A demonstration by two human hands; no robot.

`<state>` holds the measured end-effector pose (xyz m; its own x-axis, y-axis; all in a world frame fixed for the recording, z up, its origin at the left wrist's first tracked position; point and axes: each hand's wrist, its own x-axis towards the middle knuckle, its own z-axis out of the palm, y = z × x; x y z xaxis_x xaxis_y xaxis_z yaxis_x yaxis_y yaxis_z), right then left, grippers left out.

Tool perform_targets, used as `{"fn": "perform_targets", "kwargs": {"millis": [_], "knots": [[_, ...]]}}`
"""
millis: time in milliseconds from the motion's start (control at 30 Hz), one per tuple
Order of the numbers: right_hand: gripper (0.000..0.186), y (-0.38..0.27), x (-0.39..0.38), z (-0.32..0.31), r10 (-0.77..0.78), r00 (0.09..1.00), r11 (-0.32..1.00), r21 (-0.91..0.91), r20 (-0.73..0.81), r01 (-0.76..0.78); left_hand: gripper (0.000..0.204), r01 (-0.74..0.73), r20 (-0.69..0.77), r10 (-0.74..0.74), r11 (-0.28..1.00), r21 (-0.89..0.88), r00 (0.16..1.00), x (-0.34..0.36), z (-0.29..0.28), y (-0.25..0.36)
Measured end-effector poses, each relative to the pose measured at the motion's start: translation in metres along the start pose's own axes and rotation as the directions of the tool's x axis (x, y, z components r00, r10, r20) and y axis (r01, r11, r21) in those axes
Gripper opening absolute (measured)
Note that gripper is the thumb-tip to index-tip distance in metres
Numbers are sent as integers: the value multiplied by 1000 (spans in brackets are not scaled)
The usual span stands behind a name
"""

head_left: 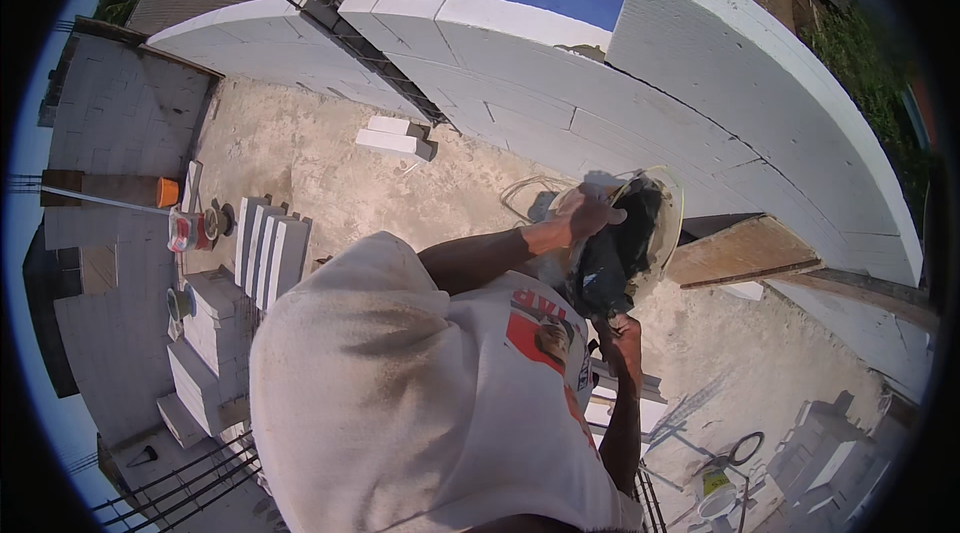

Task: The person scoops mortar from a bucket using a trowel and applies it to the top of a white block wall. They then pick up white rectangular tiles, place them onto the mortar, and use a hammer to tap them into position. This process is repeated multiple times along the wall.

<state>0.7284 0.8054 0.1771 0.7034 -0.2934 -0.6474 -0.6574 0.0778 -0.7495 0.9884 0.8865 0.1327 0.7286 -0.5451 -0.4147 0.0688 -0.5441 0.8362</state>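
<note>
My left hand [585,221] is closed at the upper left of a dark, crumpled-looking object [635,233] inside or against a pale, mortar-smeared round container [663,225] with a thin yellowish loop round it. My right hand [622,338] is closed at the lower end of the dark object, near my body. I cannot make out exactly what the dark object is. A long white block wall [520,83] curves across the view just beyond my hands, and a loop of cable or wire lies on the floor left of the container.
A wooden board [745,251] leans at the wall's right. Stacked white blocks [270,248] and an orange bucket [167,193] stand left. Two blocks [390,143] lie on the concrete floor [300,123]. Rebar columns [390,73] rise at top and lower left. More blocks and tools lie lower right.
</note>
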Motion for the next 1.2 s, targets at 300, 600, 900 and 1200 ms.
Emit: {"fn": "perform_targets", "kwargs": {"millis": [300, 600, 900, 1200], "knots": [[29, -2, 34, -5, -169, 978, 983, -98, -123, 157, 12, 126, -69, -225, 744, -656, 972, -32, -34, -22], [20, -91, -18, -164, -311, 808, 677, 480, -500, 558, 19, 206, -322, -581, 664, -719, 747, -33, -50, -71], [24, -173, -23, -454, -433, -8, 820, -397, -902, 411, 19, 157, -276, -720, 471, -868, 637, -49, -75, -145], [42, -149, 25, -552, -450, -4, 855, -429, -893, -290, 24, 11, -343, -727, 434, -901, 595, -65, -81, -188]]}}
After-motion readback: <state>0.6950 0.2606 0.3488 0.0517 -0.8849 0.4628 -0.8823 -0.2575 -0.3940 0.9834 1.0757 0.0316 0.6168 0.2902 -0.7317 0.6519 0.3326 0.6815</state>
